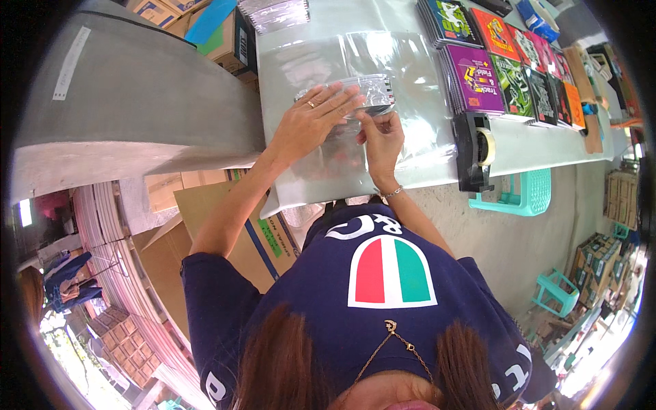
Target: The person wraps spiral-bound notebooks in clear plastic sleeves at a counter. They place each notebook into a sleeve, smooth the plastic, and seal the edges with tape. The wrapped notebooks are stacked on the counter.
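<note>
Head view, centre top of frame: our left hand [311, 123] lies flat, fingers spread, on a clear plastic sleeve [365, 92] on the bench [540, 140]. Our right hand [381, 137] has its grip pinched on the sleeve's lower edge. Tape dispenser [473, 152] just right (black); stacked booklets [509, 75] upper right.

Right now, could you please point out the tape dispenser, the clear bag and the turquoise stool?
tape dispenser [473, 150], head view, black body.
clear bag [372, 92], head view, top face.
turquoise stool [529, 195], head view, seat.
</note>
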Action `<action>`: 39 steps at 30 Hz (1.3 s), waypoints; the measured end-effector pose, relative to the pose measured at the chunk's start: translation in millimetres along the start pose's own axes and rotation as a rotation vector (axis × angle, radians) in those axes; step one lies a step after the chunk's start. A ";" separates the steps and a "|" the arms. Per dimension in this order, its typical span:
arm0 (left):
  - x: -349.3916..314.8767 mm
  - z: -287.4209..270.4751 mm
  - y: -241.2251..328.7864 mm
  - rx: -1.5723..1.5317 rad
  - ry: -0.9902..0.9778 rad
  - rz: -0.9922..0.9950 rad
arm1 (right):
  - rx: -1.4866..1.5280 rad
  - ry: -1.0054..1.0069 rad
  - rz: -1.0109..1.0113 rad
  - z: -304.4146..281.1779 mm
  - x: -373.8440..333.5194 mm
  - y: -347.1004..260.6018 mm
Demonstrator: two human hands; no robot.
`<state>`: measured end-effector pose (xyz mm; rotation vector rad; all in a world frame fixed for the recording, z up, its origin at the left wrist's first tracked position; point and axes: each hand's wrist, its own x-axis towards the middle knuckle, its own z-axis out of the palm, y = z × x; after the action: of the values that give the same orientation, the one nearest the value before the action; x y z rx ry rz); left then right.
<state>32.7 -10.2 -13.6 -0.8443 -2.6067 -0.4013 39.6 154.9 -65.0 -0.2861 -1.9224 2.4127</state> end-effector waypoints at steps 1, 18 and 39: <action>1.4 -1.8 1.2 -0.017 -0.001 -0.009 | -0.063 0.017 0.050 -6.4 3.2 8.8; -13.4 -8.6 18.9 -0.070 0.138 -0.357 | -0.625 -0.220 -0.320 -80.4 53.4 64.1; -66.5 23.9 119.3 -1.885 0.687 -1.614 | -0.049 -0.560 0.913 -103.1 10.2 -75.0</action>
<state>149.0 58.4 -45.1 1.1978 -0.9204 -2.7721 41.1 272.8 -15.4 -0.6757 -2.4634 3.2835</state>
